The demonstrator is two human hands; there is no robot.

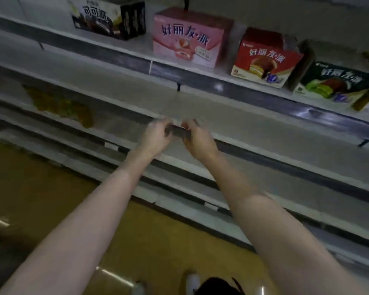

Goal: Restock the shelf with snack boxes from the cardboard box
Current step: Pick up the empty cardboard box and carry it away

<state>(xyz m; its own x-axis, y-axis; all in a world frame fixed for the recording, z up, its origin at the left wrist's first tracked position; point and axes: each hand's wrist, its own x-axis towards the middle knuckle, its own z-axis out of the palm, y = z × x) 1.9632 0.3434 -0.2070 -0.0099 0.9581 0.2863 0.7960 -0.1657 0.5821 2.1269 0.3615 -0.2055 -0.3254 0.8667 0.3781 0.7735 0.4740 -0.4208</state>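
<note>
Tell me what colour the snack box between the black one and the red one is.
Pink snack box, seen best in the head view.

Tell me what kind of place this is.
Probably a shop aisle. Tiered white metal shelves with price-label rails carry retail snack boxes facing out: a pink cardboard pie box, a red cardboard pie box and a green cardboard pie box. Glossy yellowish floor below.

Pink box [190, 37], red box [266, 58], green box [337, 81], black box [109, 17].
</note>
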